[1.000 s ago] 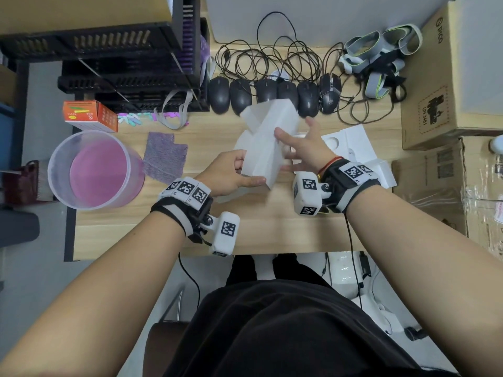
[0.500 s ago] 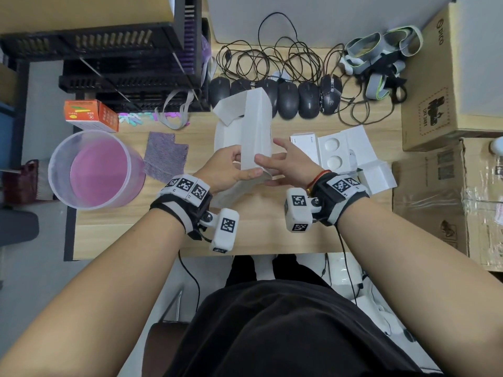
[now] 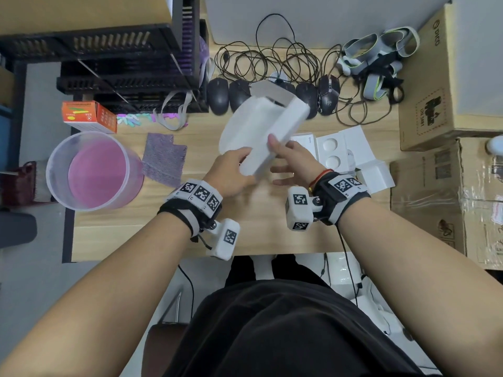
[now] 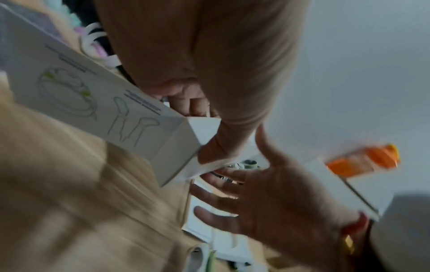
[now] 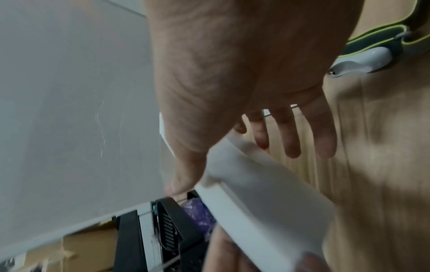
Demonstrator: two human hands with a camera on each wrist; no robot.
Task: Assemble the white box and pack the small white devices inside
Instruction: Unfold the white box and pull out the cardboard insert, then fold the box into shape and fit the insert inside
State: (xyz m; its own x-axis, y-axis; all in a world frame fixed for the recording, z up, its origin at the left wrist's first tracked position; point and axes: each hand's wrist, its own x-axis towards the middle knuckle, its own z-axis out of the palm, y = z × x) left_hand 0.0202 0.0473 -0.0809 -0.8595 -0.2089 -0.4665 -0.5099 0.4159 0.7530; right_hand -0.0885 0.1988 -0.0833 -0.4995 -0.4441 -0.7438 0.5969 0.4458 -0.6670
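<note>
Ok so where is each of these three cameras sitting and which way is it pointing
Head: looks down at the desk; both forearms and lap show.
Left wrist: looks along the left hand, which grips the white box; the right hand is opposite.
Right wrist: looks along the right hand's spread fingers; a left fingertip shows.
Shared: all three show the box.

The right hand [image 5: 244,77] fills the top of the view, fingers [image 5: 323,132] spread straight over the wooden desk [image 5: 384,165], thumb laid along the white box [image 5: 263,202]. The box slants just below the hand, blurred. Beyond it stands a black crate [image 5: 167,226]; a grey, green-edged strap [image 5: 377,42] lies farther off.
</note>
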